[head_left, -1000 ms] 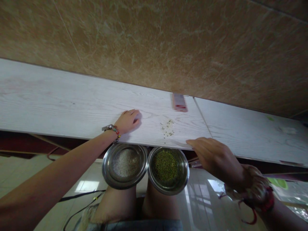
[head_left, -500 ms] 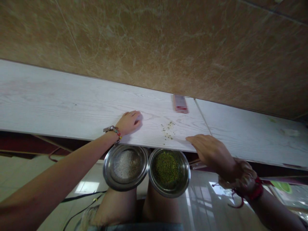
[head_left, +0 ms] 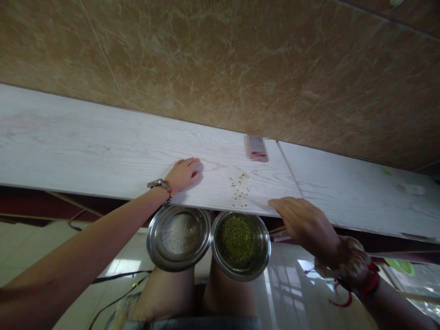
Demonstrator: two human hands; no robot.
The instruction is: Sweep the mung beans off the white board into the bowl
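Observation:
My left hand (head_left: 184, 173) rests on the white wooden tabletop (head_left: 103, 151), fingers curled loosely and pressed flat on the board, holding nothing I can see. My right hand (head_left: 302, 220) lies at the table's near edge, fingers together and stretched toward a small scatter of green beans (head_left: 239, 184). Two steel bowls sit on my knees under the table edge: the left bowl (head_left: 153, 250) holds white rice, the right bowl (head_left: 263, 252) holds green mung beans.
A small blurred pink-and-red packet (head_left: 257, 147) lies near the table's far edge. A seam (head_left: 288, 167) splits the tabletop to the right of the beans. A brown marbled wall (head_left: 220, 64) stands behind. Glossy floor tiles and a black cable (head_left: 113, 277) lie below.
My right hand slid slightly back toward the table's near edge after edging forward; the bean scatter looks a little shifted. My left hand stayed where it was.

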